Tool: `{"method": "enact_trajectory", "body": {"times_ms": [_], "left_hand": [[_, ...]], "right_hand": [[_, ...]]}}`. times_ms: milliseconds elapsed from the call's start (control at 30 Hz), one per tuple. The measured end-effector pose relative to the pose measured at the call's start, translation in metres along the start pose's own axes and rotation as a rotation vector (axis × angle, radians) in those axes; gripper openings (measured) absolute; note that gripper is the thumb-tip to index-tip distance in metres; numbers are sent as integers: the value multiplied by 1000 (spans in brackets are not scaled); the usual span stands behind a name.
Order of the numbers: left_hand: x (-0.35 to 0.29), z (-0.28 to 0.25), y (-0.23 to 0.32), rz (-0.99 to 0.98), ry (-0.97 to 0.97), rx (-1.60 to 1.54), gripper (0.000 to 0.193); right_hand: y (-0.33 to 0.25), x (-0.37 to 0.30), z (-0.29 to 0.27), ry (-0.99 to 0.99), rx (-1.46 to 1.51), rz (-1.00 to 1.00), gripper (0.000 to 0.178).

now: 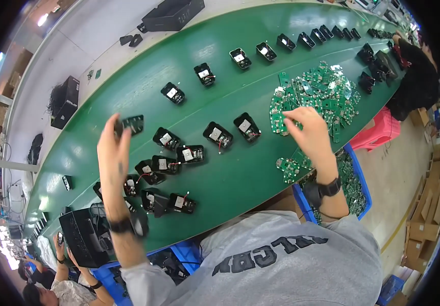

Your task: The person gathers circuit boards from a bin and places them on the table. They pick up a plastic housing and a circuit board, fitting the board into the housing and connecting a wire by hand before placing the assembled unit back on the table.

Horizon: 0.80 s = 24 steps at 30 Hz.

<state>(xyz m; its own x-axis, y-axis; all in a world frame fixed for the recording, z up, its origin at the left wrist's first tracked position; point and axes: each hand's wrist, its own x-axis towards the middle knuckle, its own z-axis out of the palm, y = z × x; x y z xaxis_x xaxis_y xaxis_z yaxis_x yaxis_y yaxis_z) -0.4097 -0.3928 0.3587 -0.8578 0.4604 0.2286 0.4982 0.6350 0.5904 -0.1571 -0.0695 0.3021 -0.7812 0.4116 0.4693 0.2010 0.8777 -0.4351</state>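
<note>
Nearest you, under the table edge: blue bin with black parts on your left, blue bin full of green boards on your right, below your right forearm. On the green table, a big black box sits left of your left forearm, crowding that side. That forearm also crosses the close cluster of open black cases, partly covering a few; some there touch or overlap, wires sticking out.

Small batch of boards lies just left of your right forearm. Your right hand is at the near left side of the main board pile, thumb and index tips close to each other; can't tell if a board is between them. Your left hand is out past the cluster, fingers pinching a black case above the table; it's blurred.

Two more cases lie between cluster and pile. Beyond, a line of cases curves along the far side, well apart at the left, tighter to the right. Co-worker's hand shows past the big box; pink stool stands off the table's right edge.
</note>
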Motion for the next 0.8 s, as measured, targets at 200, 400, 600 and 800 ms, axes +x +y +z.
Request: {"method": "enact_trajectory", "body": {"times_ms": [200,400,600,800], "left_hand": [[102,20,-107,-245,-427,54,36],[118,45,-104,274,-59,444,27],[112,99,-52,-2,-162,481,46],[112,108,-40,-109,-203,392,65]], "right_hand": [[-18,-27,-40,-262,168,225,21],[-9,-82,-3,-205,52,-47,35],[-9,-77,10,-113,120,92,24],[-65,-56,-50,300,957,263,12]]}}
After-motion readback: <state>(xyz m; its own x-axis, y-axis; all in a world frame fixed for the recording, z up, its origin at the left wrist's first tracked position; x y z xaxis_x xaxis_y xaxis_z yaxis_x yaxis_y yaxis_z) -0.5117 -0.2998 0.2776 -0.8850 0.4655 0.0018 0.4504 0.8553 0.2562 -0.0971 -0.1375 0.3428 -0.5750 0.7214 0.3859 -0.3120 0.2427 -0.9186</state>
